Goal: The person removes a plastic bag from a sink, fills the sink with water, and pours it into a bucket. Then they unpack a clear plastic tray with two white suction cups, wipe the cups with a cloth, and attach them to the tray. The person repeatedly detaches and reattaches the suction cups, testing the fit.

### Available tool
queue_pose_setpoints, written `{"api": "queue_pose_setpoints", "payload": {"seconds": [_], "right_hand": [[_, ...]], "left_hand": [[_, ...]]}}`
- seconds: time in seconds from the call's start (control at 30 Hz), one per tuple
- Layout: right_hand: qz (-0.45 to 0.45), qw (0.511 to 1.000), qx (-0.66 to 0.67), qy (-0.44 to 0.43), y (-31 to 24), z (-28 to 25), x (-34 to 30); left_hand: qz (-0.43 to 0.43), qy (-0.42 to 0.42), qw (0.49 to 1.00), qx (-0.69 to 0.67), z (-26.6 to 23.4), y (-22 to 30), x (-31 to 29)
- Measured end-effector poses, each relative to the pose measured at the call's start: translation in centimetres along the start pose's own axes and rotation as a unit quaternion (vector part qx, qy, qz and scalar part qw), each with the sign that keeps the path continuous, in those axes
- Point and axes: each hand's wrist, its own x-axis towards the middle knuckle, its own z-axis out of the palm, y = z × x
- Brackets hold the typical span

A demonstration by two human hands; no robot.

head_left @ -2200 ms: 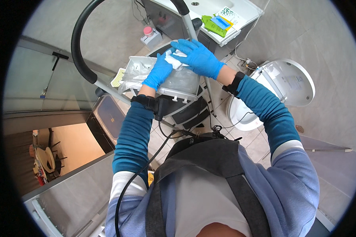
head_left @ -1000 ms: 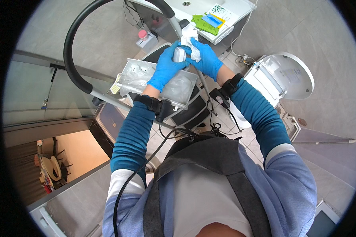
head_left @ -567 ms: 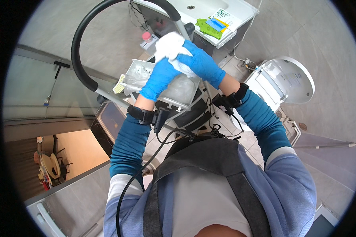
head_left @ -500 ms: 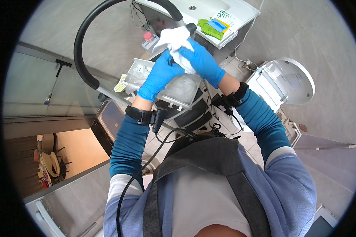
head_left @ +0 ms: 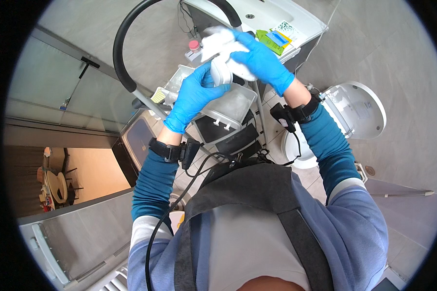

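Both my hands wear blue gloves and are raised over a cart. My left hand is closed on a small white rounded object with a smooth, plastic-looking surface; its kind does not show. My right hand grips a crumpled white cloth, partly smeared by motion, which hangs against the far side of the white object. Below them, a translucent plastic bin sits on the cart, beneath my left hand and to its right.
A curved black cart handle arches at the left. A white bottle with a pink cap stands beyond the bin. Green packets lie on the white sink counter. An open toilet is at the right.
My right hand has moved right, away from my left hand, with the cloth. The white rounded object in my left hand now shows. The view has shifted slightly.
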Motion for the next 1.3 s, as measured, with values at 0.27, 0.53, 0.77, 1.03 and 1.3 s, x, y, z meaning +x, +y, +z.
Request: {"api": "queue_pose_setpoints", "payload": {"seconds": [0.27,0.53,0.77,1.03,1.3], "right_hand": [[-0.057,0.994,-0.042,-0.081,-3.2,1.0,-2.0],[-0.195,0.974,-0.113,-0.029,-3.3,1.4,0.8],[-0.049,0.967,0.075,-0.239,-5.2,2.8,-2.2],[0.124,0.951,0.280,0.047,-7.0,2.6,-1.7],[-0.091,0.995,0.022,-0.018,-9.6,10.3,-2.0]], "left_hand": [[-0.055,0.106,0.976,-0.184,-2.2,0.4,-1.7],[-0.004,0.073,0.993,-0.097,-2.5,2.6,-4.4],[0.000,0.132,0.957,-0.258,-4.0,1.7,-5.5],[0.053,-0.019,0.810,-0.584,-4.8,1.9,-7.8],[-0.015,0.033,0.859,-0.510,-6.5,0.8,-11.0]]}}
